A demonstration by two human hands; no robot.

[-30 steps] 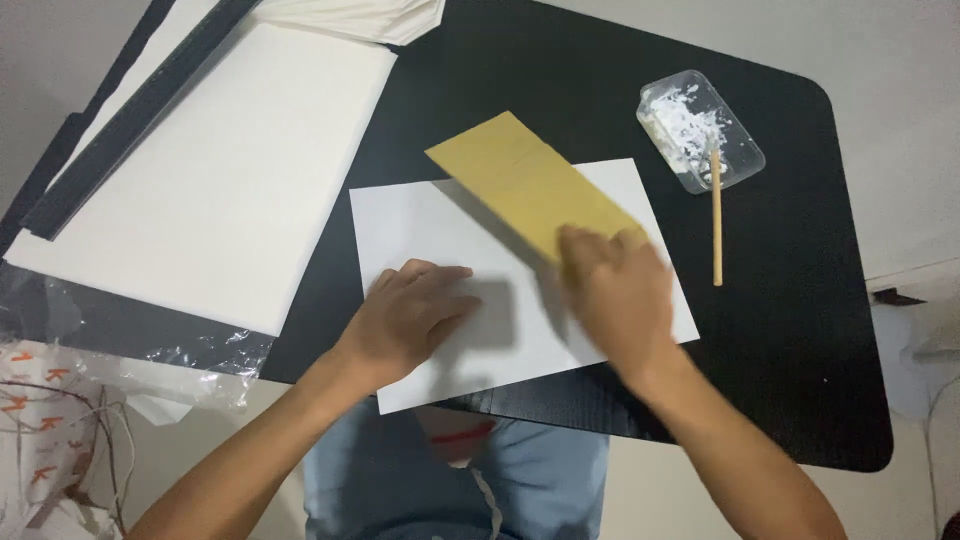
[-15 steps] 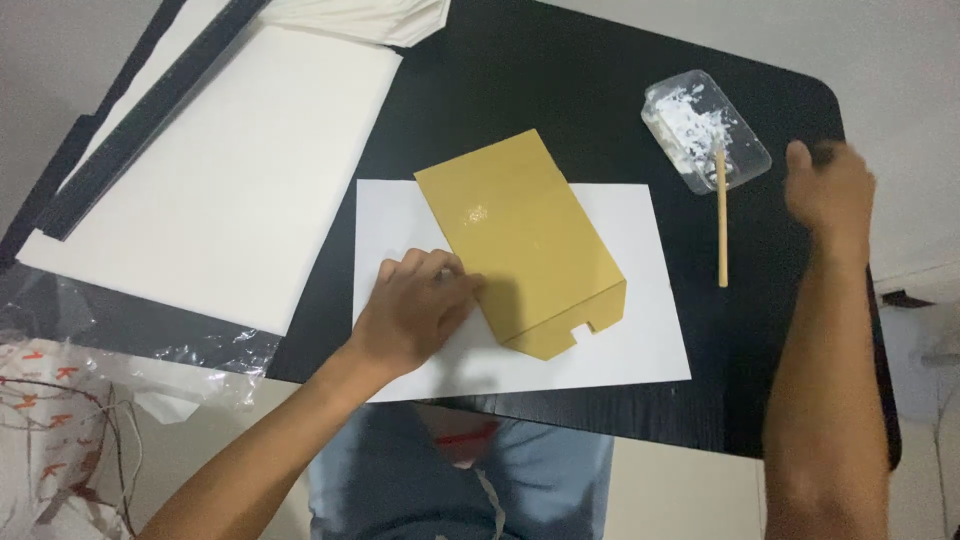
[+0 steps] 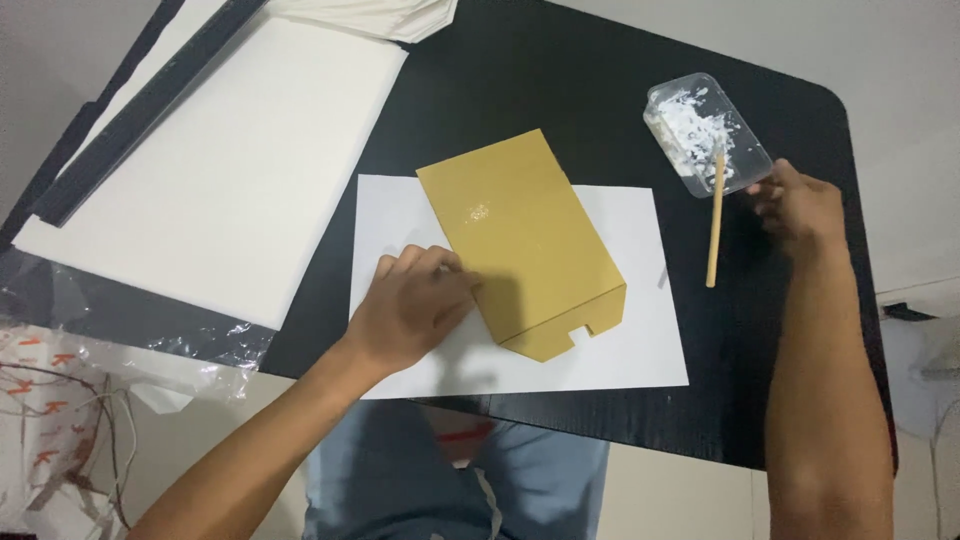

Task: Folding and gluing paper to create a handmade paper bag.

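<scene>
A tan folded paper envelope (image 3: 525,240) lies slantwise on a white sheet (image 3: 640,340) on the black table (image 3: 560,80). My left hand (image 3: 412,305) rests flat on the white sheet, its fingers touching the envelope's left edge. Over at the right, my right hand (image 3: 795,205) hovers with its fingers loosely curled, holding nothing. It sits just right of a thin wooden stick (image 3: 714,220), whose top end leans in a clear plastic tray (image 3: 706,135) of white paste.
A large white board (image 3: 230,170) with a black strip (image 3: 150,105) along its far edge covers the table's left side, over clear plastic wrap (image 3: 130,320). White folded paper (image 3: 370,15) lies at the top. My lap in blue trousers (image 3: 450,480) is below the table's near edge.
My right hand left the envelope, swung out to the table's right edge, then came back in beside the stick and paste tray. The envelope has turned a little. My left hand stays put.
</scene>
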